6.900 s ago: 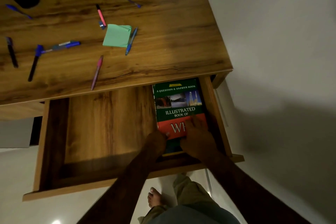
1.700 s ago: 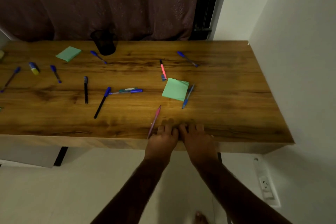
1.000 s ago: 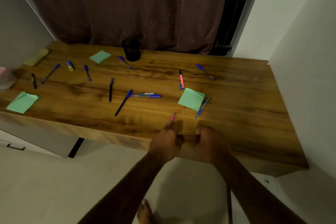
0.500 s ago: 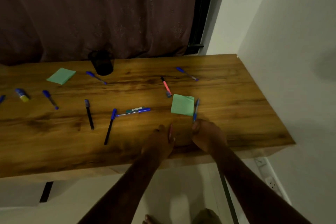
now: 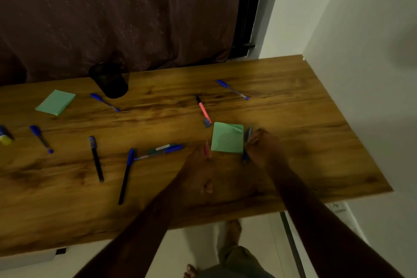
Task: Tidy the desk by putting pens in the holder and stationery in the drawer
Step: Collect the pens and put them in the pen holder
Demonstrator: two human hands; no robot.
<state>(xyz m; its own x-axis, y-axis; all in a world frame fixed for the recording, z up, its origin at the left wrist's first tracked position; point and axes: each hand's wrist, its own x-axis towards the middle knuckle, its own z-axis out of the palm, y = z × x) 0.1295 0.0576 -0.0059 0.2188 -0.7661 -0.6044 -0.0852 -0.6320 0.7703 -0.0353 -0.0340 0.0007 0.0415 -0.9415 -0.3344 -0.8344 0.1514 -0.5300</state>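
Pens flanking the green note [image 5: 228, 137]: right hand [image 5: 261, 148] pinches the blue pen [image 5: 247, 135], left hand [image 5: 199, 166] at the pink pen [image 5: 206, 148], grip unclear; secure both before lifting.

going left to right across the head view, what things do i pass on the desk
Blue-and-yellow marker, far green sticky-note pad, black mesh pen holder, blue capped pen, pink pen with black tip, near green pad with curled corner, right hand pinching a thin blue pen.
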